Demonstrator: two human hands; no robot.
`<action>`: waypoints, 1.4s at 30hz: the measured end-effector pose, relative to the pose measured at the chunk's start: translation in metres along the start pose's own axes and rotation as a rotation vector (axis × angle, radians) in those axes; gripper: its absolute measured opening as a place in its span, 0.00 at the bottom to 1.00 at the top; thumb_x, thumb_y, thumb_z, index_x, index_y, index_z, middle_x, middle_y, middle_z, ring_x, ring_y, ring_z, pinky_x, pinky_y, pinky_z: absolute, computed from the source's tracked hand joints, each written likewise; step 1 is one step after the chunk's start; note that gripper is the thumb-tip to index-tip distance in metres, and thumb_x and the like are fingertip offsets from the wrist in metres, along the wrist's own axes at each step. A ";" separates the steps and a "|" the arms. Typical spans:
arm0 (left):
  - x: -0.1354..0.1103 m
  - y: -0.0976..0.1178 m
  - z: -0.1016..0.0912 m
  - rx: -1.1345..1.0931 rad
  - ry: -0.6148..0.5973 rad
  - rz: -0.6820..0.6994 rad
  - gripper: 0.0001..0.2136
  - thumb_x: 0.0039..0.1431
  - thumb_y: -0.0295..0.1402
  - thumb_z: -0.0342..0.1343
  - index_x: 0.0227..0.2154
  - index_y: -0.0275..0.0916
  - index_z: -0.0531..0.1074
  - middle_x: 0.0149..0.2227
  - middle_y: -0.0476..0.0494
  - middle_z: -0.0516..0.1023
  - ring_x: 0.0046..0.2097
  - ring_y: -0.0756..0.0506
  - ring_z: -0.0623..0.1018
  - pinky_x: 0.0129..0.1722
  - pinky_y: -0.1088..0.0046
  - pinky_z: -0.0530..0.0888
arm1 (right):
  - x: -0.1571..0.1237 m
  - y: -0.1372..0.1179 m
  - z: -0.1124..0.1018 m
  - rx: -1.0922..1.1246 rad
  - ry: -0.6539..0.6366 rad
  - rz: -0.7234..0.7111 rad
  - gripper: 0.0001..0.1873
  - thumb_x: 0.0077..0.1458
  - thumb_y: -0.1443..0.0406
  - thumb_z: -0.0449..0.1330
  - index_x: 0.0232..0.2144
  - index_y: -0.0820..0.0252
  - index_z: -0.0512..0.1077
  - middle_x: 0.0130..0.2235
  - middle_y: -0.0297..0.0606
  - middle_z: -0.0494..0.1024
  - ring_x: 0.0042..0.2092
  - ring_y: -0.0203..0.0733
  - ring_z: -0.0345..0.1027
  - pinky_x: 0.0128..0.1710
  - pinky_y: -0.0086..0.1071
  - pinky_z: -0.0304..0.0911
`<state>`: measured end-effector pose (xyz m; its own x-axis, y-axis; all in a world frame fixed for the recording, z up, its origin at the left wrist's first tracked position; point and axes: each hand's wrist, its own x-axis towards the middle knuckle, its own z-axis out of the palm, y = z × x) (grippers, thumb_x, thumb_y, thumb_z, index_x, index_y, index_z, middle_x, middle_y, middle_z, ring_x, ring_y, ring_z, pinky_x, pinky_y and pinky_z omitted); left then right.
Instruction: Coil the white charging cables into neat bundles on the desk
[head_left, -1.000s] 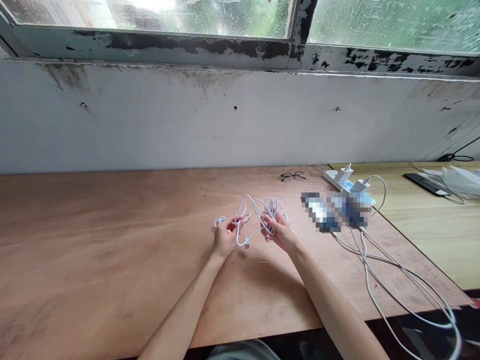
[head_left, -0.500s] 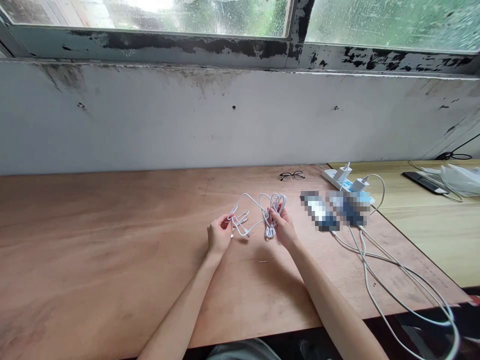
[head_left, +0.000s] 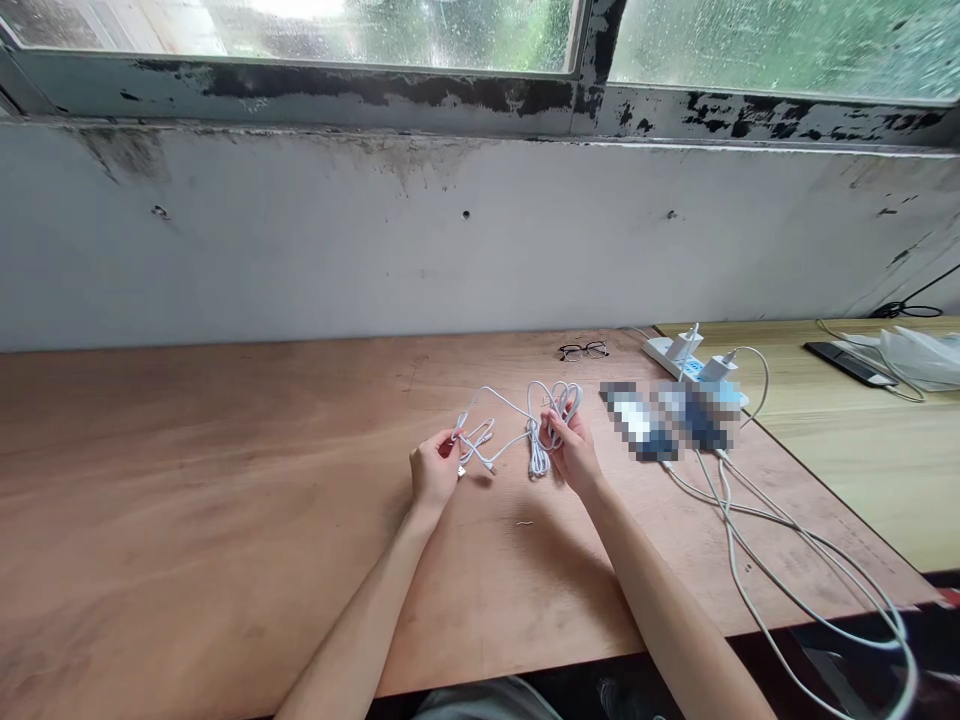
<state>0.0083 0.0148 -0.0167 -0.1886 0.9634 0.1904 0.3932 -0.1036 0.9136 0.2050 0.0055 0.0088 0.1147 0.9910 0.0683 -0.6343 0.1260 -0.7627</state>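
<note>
A tangled white cable (head_left: 517,425) hangs between my two hands just above the brown wooden table (head_left: 187,480). My left hand (head_left: 433,470) pinches one end of the cable, with short loops and a plug dangling by its fingers. My right hand (head_left: 574,450) is closed on a bunch of the cable's loops, which stick up above its fingers. A stretch of cable runs between the hands, which are a short way apart.
Black-rimmed glasses (head_left: 584,351) lie at the back of the table. To the right stand a white power strip (head_left: 686,365) with chargers, two blurred devices (head_left: 667,420) and long white cables (head_left: 787,560) trailing off the front edge. A lighter table (head_left: 862,460) adjoins on the right.
My hands have drawn apart, the left moving left and the right moving right and away. The cable between them has stretched out and the bundle looks looser.
</note>
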 end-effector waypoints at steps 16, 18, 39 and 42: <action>-0.003 0.010 -0.007 0.372 0.002 0.225 0.17 0.49 0.21 0.48 0.41 0.37 0.73 0.33 0.46 0.70 0.23 0.54 0.68 0.27 0.77 0.68 | 0.002 0.006 -0.005 0.196 -0.034 0.279 0.12 0.44 0.67 0.61 0.35 0.59 0.68 0.29 0.31 0.70 0.29 0.32 0.64 0.29 0.26 0.60; -0.006 0.011 -0.005 0.345 0.025 0.255 0.15 0.52 0.23 0.48 0.40 0.38 0.73 0.36 0.44 0.69 0.24 0.54 0.69 0.29 0.76 0.69 | 0.001 0.005 -0.005 0.163 -0.063 0.274 0.11 0.43 0.67 0.62 0.33 0.58 0.68 0.28 0.31 0.69 0.28 0.32 0.62 0.28 0.26 0.59; -0.009 0.017 0.011 0.093 -0.342 0.302 0.09 0.57 0.31 0.50 0.34 0.39 0.76 0.34 0.44 0.79 0.34 0.48 0.76 0.35 0.72 0.71 | -0.001 0.016 -0.006 -0.383 -0.085 0.206 0.12 0.43 0.64 0.59 0.31 0.56 0.60 0.24 0.25 0.65 0.21 0.30 0.59 0.18 0.24 0.51; -0.010 0.020 0.007 0.063 -0.369 0.345 0.11 0.57 0.28 0.49 0.35 0.41 0.77 0.34 0.45 0.79 0.37 0.47 0.76 0.38 0.71 0.71 | 0.002 0.018 -0.009 -0.430 -0.028 0.136 0.11 0.43 0.66 0.57 0.31 0.56 0.61 0.23 0.24 0.65 0.20 0.30 0.58 0.17 0.24 0.52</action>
<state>0.0246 0.0053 -0.0026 0.2878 0.8999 0.3277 0.4323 -0.4274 0.7940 0.2003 0.0096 -0.0106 0.0279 0.9989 -0.0379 -0.2663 -0.0291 -0.9634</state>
